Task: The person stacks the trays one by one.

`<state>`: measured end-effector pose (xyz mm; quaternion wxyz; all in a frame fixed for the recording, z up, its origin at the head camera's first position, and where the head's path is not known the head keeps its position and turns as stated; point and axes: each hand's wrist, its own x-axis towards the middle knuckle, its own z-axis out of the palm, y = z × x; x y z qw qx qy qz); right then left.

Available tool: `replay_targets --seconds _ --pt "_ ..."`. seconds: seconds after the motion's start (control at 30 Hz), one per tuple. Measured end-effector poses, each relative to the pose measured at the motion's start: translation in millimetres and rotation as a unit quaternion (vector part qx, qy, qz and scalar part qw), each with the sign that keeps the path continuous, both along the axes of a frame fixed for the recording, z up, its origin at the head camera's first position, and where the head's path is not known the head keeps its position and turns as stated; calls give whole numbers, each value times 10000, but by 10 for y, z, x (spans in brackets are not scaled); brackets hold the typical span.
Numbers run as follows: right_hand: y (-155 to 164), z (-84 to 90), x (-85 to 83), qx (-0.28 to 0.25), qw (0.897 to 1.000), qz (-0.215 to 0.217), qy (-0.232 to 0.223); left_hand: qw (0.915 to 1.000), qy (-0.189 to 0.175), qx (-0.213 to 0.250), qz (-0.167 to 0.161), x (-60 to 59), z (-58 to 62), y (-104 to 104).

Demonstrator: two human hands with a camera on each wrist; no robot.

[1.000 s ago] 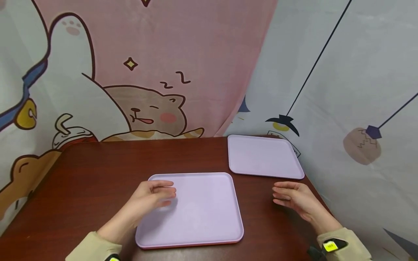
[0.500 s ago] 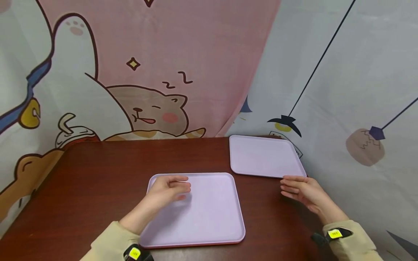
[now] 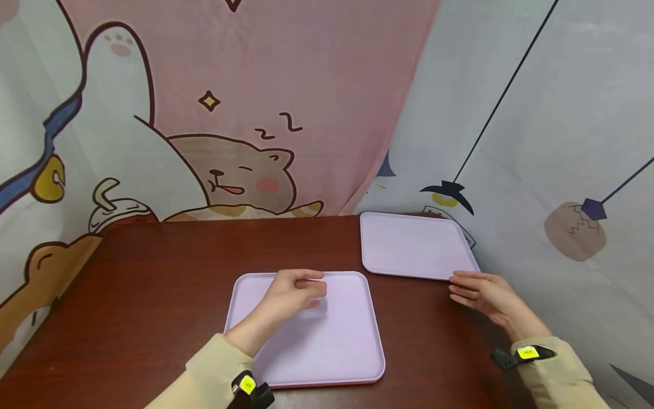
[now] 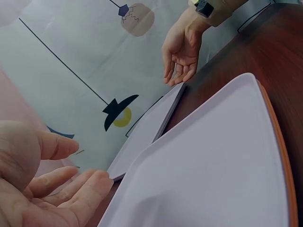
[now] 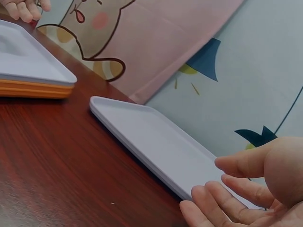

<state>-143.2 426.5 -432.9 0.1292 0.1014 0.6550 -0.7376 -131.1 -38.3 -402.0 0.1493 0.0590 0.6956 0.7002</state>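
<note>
Fingers first: on my left hand they're loosely curled, thumb over the top, gripping nothing, hovering over the far part of the near lilac tray. From the head view I can't tell whether the fingertips touch the tray surface; the left wrist view shows the fingers relaxed and spread with air under them, so I read them as just above it. My right hand has fingers nearly straight, slightly bent, palm turned inward, holding nothing; the fingertips sit right at the near right corner of the far lilac tray. In the right wrist view the fingers are just beside that tray's rim, touching or a hair off, can't tell which.

Near tray lies flat on the dark wooden table, centred in front of me. It has an orange layer under the lilac one, which looks like a second tray stacked beneath it. Far tray lies flat too, at the table's far right corner, close to the grey printed curtain. The trays are apart, with bare wood between them. My guess is each hand is lined up on its own tray edge, ready for a grip. Pink cartoon curtain behind.
</note>
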Motion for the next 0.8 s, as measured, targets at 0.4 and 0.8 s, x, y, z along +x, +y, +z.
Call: replay_targets --seconds 0.4,0.8 --pt "236 7 -124 -174 9991 -329 -180 9999 4 42 114 -187 -101 262" --pt "520 -53 -147 -379 9979 -371 -365 9997 -87 21 223 -323 -215 493"
